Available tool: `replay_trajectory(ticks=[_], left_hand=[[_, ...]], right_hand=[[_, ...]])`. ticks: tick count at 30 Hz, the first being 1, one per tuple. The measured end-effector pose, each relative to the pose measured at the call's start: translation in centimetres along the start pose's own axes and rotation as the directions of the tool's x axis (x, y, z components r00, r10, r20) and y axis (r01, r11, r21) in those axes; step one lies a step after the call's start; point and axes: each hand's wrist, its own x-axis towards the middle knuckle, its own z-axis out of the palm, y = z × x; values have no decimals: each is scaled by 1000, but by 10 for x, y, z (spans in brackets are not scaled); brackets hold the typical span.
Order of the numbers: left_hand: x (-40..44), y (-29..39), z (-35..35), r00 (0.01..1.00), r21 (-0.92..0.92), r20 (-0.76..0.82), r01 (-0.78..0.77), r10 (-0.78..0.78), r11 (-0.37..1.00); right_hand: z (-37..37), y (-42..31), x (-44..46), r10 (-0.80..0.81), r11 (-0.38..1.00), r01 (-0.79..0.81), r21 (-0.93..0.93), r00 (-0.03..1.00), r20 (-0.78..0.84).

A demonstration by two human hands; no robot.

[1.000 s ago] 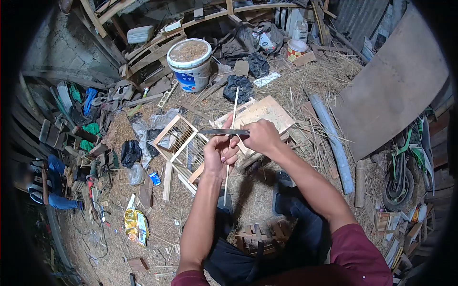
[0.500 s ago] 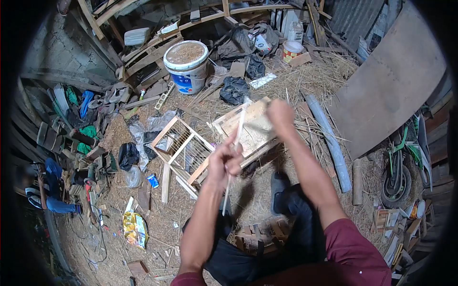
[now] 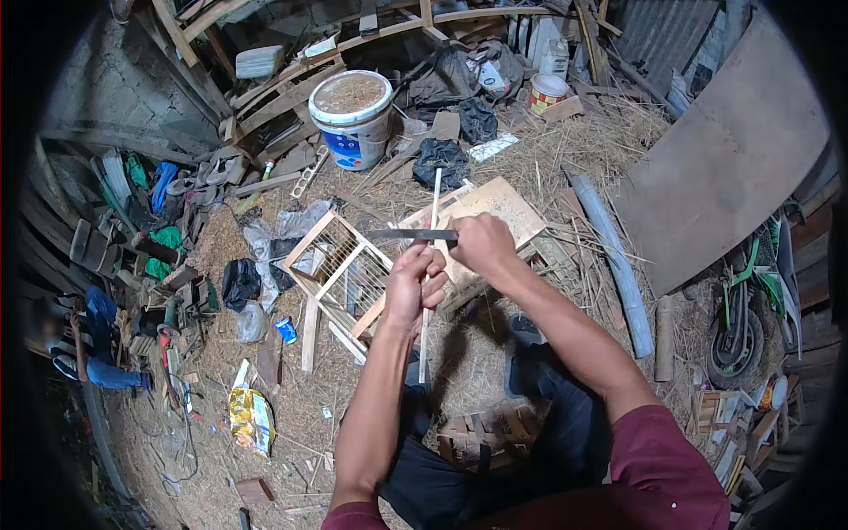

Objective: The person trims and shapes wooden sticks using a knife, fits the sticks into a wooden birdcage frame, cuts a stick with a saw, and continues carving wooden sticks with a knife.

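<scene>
My left hand (image 3: 412,287) is closed round a thin, pale wooden stick (image 3: 436,196), which stands almost upright in the picture. In my right hand (image 3: 484,246) is a knife (image 3: 397,234), its dark blade pointing left. The blade crosses the stick just above my left fingers; whether it cuts into the wood I cannot tell. Beyond the hands, a pale wooden board (image 3: 508,205) lies on a low wooden support. To the left of it, a slatted wooden frame (image 3: 353,262) with thin bars leans at an angle, partly hidden by my left hand.
A white bucket (image 3: 353,146) full of shavings stands at the back. At right are a grey pole (image 3: 618,274), a large leaning sheet (image 3: 724,159) and a motorbike wheel (image 3: 738,340). A person (image 3: 102,344) is at far left. Straw and scraps litter the ground.
My right hand has come down and left, and the knife, blurred before, now lies across the stick. The stick has swung from a slant to nearly upright in my left hand.
</scene>
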Motion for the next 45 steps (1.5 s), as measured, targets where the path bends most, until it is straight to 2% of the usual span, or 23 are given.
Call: replay_trajectory(ticks=[2,5,7,10,13,15,16,19,20,21,24,26,27,29,32,33,35,37,38,41,42,43,45], left_hand=[[-2,-1,9,999,16,-33,30,-29,999],[-9,-8,17,998,161,-43,45,-39,986],[-19,-14,19,988,63,95,120,-125,991],[-15,-12,13,995,95,44,89,-94,991],[-3,-4,8,998,201,-22,56,-53,978],[3,-4,10,998,277,-45,61,-51,959],[2,-6,12,998,310,-60,34,-16,950],[-8,-18,15,995,535,-95,65,-16,843],[-21,-16,29,994,667,-97,106,-55,738],[-25,-19,26,994,516,17,85,-109,852],[-11,-20,12,995,448,-98,62,-19,892],[-1,-16,2,994,414,-107,35,11,910],[4,-16,-2,991,470,-130,44,20,882],[14,-19,-6,984,563,-173,65,40,824],[2,-18,7,991,583,-116,13,67,812],[-3,-19,6,991,594,-113,11,70,804],[-10,-25,6,997,632,-57,-3,50,775],[-16,-24,15,1000,641,8,-13,11,767],[-11,-26,7,998,664,-15,-33,57,747],[-2,-19,3,995,564,-77,-4,57,826],[4,-20,-2,994,572,-80,-16,76,820],[5,-19,-1,993,606,-66,-36,95,795],[2,-22,1,991,665,-39,-70,129,744]], right_hand=[[7,11,9,59,998,-60,-11,996,-65],[4,46,34,256,966,-259,-2,954,-155],[-16,77,40,418,905,-402,140,902,-109],[-20,88,29,383,920,-392,11,894,-230],[-4,60,15,66,993,-52,110,989,-129],[-4,26,1,-25,1000,24,12,999,33],[1,23,1,-19,1000,19,-22,1000,-15],[2,52,36,313,948,-311,72,950,-8],[-6,70,42,385,921,-377,98,920,-74],[-12,89,42,453,890,-438,129,881,-135],[-16,104,32,397,918,-378,122,885,-244],[-8,89,27,241,957,-211,199,960,-142],[-5,75,21,160,960,-132,247,982,-99],[-5,39,7,-20,1000,21,-14,997,76],[12,47,25,94,994,-85,-68,985,142],[-2,45,25,216,976,-215,-29,975,55],[-3,73,35,354,935,-350,61,931,-90],[-13,97,35,402,916,-400,42,908,-119],[-12,101,36,425,905,-424,33,896,-133],[-17,73,23,267,936,-267,231,963,31],[-6,62,16,96,986,-93,138,995,-16],[-6,43,9,55,998,-56,17,997,56],[8,46,16,91,994,-88,-59,993,68]])
